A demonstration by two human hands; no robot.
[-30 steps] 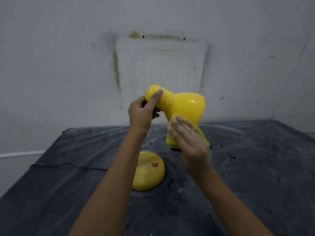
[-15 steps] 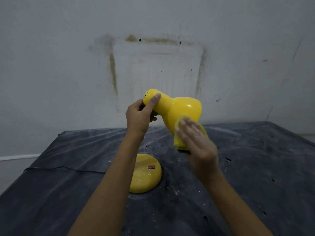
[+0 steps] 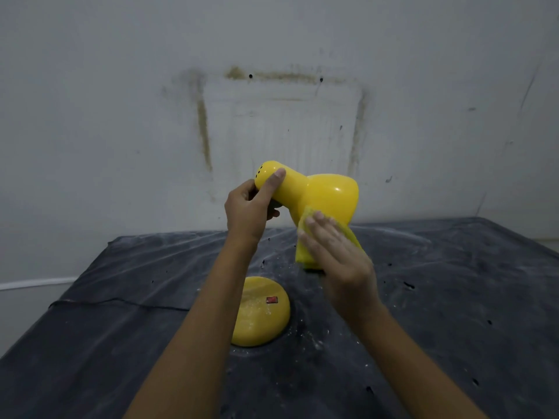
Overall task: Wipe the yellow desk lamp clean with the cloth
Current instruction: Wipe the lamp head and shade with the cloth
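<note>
While you've got the lamp propped up like that, start by noticing what's closest to you: the round lamp base (image 3: 260, 313) sits on the table between your forearms, domed, glossy yellow plastic, with a small red switch (image 3: 271, 299) on top and a scatter of pale grit across it. That part looks like it needs a pass too, so I'd save it for after the shade.

Around it, the dark table cover (image 3: 453, 297) is a wrinkly, sheet-like thing dusted with white powder and little dark specks, so try not to drag the cloth across it or you'll just pick that stuff up.

Further out, your right hand (image 3: 338, 258) is flat and open-fingered, pressing the yellow cloth (image 3: 305, 255) against the underside of the lamp shade (image 3: 329, 198). The cloth looks soft and folded, hanging down past your palm. Your left hand (image 3: 251, 210) is wrapped around the narrow neck end of the shade, thumb lying over the top near the vent holes (image 3: 259, 172), holding it up off the table. I can't see the stem behind that hand.

Tip: the shade is a smooth, shiny bell, so it'll probably slip. Keep that left grip firm and curve the cloth around the bulge rather than pushing flat.

Behind it all is a stained white wall (image 3: 121, 116).
</note>
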